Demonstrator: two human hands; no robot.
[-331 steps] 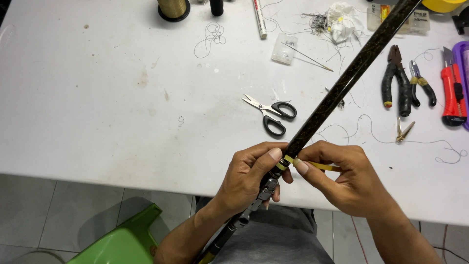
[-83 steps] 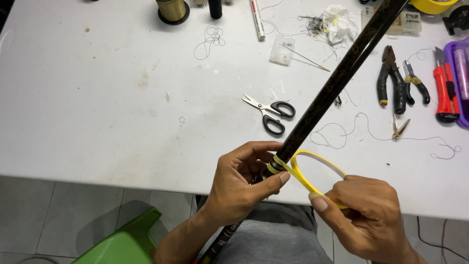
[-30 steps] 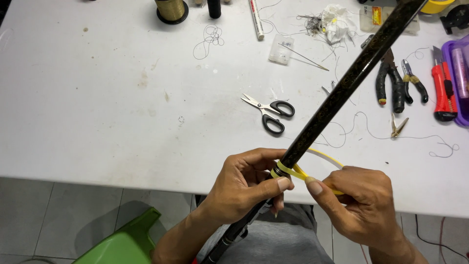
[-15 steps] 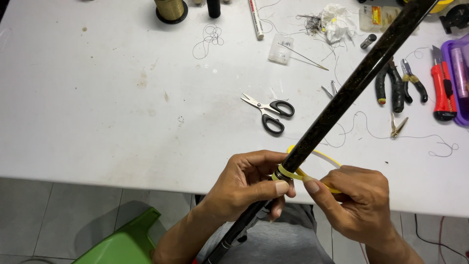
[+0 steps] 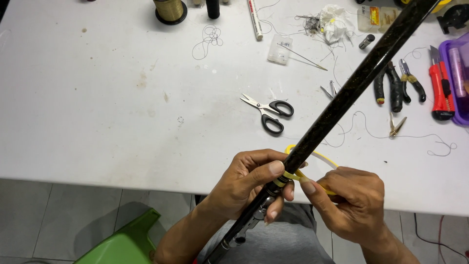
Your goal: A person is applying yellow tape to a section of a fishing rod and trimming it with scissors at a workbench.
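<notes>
A long dark rod (image 5: 351, 88) slants from my lap up to the top right over a white table (image 5: 97, 98). My left hand (image 5: 244, 183) grips the rod near its lower part, thumb pressed on a yellow wrap. A yellow band (image 5: 312, 157) loops around the rod there. My right hand (image 5: 354, 203) pinches the band's free end just right of the rod, forefinger touching the wrap.
Black-handled scissors (image 5: 268, 111) lie behind the hands. Pliers (image 5: 395, 88), a red utility knife (image 5: 439, 90) and a purple tray (image 5: 459, 73) sit at the right. A thread spool (image 5: 169, 10), marker (image 5: 254, 19) and loose thread lie at the back. A green stool (image 5: 122, 244) stands below left.
The yellow loop has shrunk as my right hand drew close to the rod. The rod has tilted slightly, its upper end swinging right.
</notes>
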